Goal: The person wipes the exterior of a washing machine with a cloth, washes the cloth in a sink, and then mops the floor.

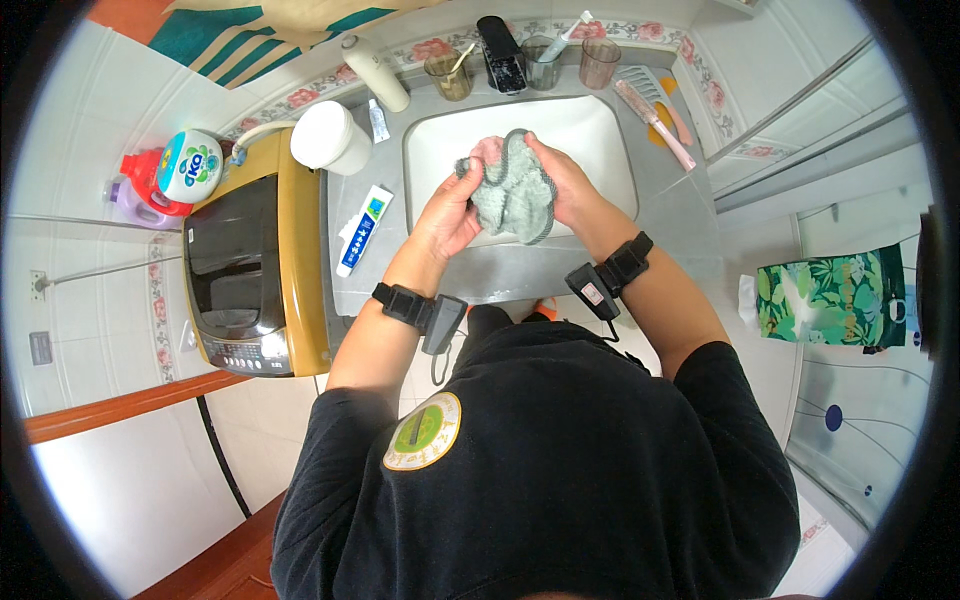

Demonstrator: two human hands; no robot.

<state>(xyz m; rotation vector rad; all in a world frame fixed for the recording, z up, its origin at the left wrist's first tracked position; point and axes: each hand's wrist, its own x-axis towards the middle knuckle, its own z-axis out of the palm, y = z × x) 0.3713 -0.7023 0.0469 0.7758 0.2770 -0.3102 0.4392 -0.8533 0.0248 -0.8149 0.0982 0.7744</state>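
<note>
A grey-green cloth [517, 196] with a dark stitched border hangs loosely between my two hands. My left hand [455, 211] grips its left side with the thumb on top, where a pink patch of fabric shows at the fold. The upper right edge is pinched in my right hand [559, 176]; most of those fingers are hidden behind the cloth. Both hands are over the white rectangular sink basin [435, 142], set in a grey countertop [480, 270]. The tap [502, 56] stands black at the basin's back edge.
Tumblers line the back, one brown [448, 77], one clear with a toothbrush [541, 67], one pink [598, 64]. A pink hairbrush [654, 124] lies right. Left are a toothpaste tube [365, 229], a white bucket [330, 139], a cream bottle [375, 73] and a gold washing machine [300, 262].
</note>
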